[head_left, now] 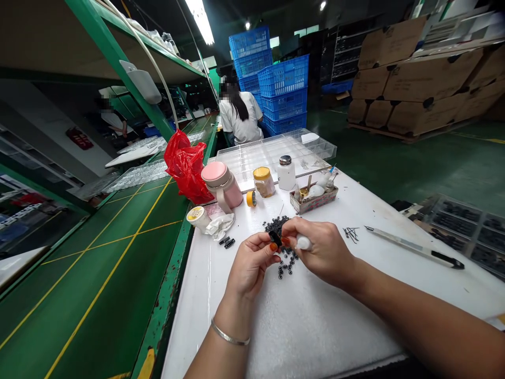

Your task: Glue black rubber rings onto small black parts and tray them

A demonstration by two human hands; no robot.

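My left hand (252, 263), with a silver bangle at the wrist, pinches a small black part (275, 238) between thumb and fingers. Wrapped in my right hand (321, 250) is a small white bottle (303, 242), held close beside the black part. Its tip is hidden by the fingers. Under and around both hands lies a pile of small black round pieces (281, 223) on the white table (315, 321). A few black parts (226, 242) rest left of my left hand. Thin black pins (351, 235) lie right of my right hand.
Behind the hands stand a pink mug (223, 184), a yellow-lidded jar (263, 182), a white bottle (286, 173) and a small box of bottles (314, 202). A pen-like tool (410, 246) lies right. Green conveyor (98, 273) runs left. A person (241, 117) sits ahead near blue crates (284, 100).
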